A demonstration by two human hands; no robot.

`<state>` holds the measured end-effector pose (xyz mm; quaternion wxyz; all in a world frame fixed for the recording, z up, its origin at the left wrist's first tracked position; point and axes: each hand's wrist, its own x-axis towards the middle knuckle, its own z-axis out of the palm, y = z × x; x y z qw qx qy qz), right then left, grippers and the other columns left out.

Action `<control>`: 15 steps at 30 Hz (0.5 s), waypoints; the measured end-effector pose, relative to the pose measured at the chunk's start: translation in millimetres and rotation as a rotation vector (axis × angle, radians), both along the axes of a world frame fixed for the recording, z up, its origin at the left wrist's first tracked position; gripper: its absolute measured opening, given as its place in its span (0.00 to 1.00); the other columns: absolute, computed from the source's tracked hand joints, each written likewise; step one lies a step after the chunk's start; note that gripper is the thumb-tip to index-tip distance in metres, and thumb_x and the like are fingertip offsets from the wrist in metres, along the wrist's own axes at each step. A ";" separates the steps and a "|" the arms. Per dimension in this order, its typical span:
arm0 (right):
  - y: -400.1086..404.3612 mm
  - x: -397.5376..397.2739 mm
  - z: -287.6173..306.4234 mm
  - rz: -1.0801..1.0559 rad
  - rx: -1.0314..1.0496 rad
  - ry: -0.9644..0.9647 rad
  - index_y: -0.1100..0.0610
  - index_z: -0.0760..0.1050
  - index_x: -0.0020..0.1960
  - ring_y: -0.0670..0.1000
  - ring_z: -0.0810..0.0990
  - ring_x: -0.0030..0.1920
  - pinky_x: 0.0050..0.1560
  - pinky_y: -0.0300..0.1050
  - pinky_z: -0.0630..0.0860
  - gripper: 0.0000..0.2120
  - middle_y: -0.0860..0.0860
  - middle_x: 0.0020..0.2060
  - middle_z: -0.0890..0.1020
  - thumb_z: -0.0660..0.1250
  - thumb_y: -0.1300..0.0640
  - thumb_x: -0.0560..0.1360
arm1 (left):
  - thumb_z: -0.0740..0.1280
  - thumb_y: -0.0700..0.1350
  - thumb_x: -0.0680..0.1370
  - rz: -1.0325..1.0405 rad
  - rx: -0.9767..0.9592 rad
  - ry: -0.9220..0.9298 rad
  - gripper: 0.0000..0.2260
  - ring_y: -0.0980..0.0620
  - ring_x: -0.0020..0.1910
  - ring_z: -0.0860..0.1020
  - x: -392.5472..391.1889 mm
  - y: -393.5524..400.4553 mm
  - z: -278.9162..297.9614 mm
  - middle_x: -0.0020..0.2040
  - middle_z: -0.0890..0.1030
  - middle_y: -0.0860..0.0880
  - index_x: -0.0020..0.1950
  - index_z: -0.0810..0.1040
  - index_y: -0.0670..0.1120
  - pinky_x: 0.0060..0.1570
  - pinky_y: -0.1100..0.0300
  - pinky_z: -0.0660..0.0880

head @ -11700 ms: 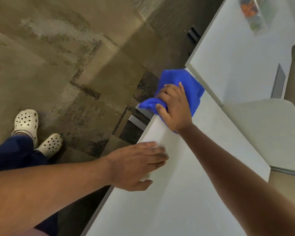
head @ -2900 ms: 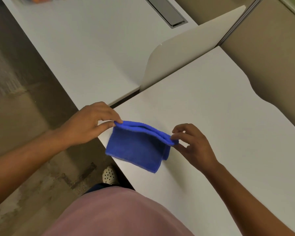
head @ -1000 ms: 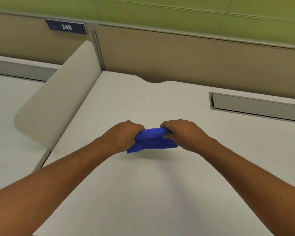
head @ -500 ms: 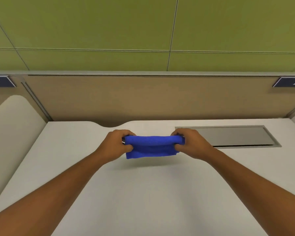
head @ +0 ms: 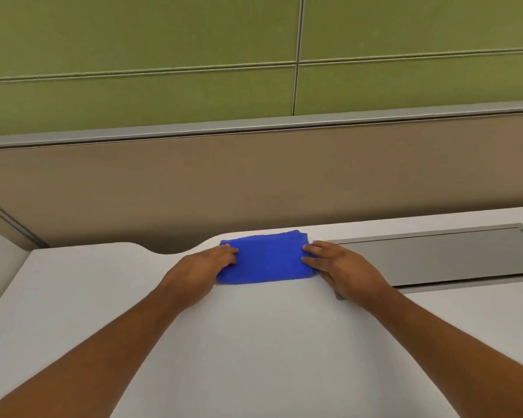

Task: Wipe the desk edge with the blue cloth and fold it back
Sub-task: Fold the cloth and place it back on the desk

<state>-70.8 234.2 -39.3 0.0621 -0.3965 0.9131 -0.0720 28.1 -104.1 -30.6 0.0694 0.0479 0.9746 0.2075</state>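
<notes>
Blue cloth [head: 264, 260] lowered onto white desk [head: 254, 342]; left hand [head: 200, 271], right hand [head: 341, 268] flat, pressing ends; tan partition [head: 254, 182] behind.

Smooth white desk top [head: 254, 342] up front, recessed grey cable tray [head: 435, 254] at right, tan partition panel [head: 254, 188] behind, green panelled wall [head: 163, 55] above.

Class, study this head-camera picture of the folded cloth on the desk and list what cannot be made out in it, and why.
- Both ends of the blue cloth: covered by fingers of the left hand and right hand.
- How many layers the cloth has: too blurred.
- The near edge of the desk: cut off by the frame's bottom.
- The right end of the grey cable flap: cut off by the right frame edge.
</notes>
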 end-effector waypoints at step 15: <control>-30.6 3.0 12.9 -0.136 0.099 0.071 0.49 0.63 0.82 0.54 0.58 0.84 0.82 0.50 0.57 0.22 0.48 0.84 0.61 0.49 0.49 0.89 | 0.48 0.50 0.82 -0.257 -0.476 0.058 0.31 0.53 0.85 0.41 -9.5 19.9 1.1 0.87 0.44 0.51 0.86 0.46 0.49 0.82 0.52 0.35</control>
